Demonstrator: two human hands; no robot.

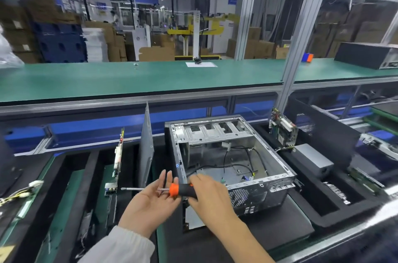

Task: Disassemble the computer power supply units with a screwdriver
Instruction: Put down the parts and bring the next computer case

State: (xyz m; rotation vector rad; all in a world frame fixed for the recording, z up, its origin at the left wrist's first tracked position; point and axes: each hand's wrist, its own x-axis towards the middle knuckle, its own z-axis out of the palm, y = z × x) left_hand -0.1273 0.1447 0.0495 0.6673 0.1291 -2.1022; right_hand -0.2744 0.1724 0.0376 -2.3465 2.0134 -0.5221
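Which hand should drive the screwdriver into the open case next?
Right. The right hand already grips the screwdriver by its black and orange handle and sits nearest the open computer case. The left hand lies open under the shaft, only supporting it, with the tip pointing left, away from the case.

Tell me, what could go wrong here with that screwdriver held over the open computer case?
The right hand grips the screwdriver by its black handle while the open left hand lies under the shaft; a slip might jab that palm. Loose black cables lie inside the open case, so the tip could snag one. The upright side panel stands close by and might get knocked over.
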